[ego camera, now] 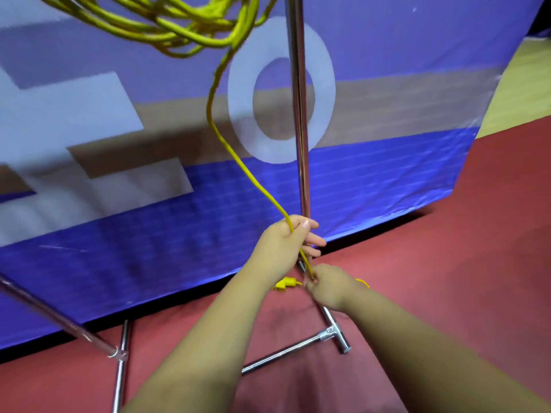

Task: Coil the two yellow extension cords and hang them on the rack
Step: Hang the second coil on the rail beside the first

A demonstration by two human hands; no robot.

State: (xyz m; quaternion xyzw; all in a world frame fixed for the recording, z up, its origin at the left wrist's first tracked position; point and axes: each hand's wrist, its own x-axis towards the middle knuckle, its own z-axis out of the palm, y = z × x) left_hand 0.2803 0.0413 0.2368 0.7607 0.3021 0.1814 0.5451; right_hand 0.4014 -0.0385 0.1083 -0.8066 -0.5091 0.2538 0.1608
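A bundle of coiled yellow extension cord [179,28] hangs at the top of the view, beside the chrome rack's upright pole [299,114]. One loose yellow strand [238,162] drops from the coil down to my hands. My left hand [286,242] grips this strand close to the pole. Just below it, my right hand [328,286] pinches the same strand. A yellow plug [284,284] lies on the red floor behind my hands, and a bit of yellow cord [362,282] shows past my right hand.
The rack's chrome base bars [286,351] and T-joint [329,332] lie on the red floor [447,263] under my arms. A second chrome leg [120,371] stands at lower left. A blue and white banner [134,222] runs behind the rack.
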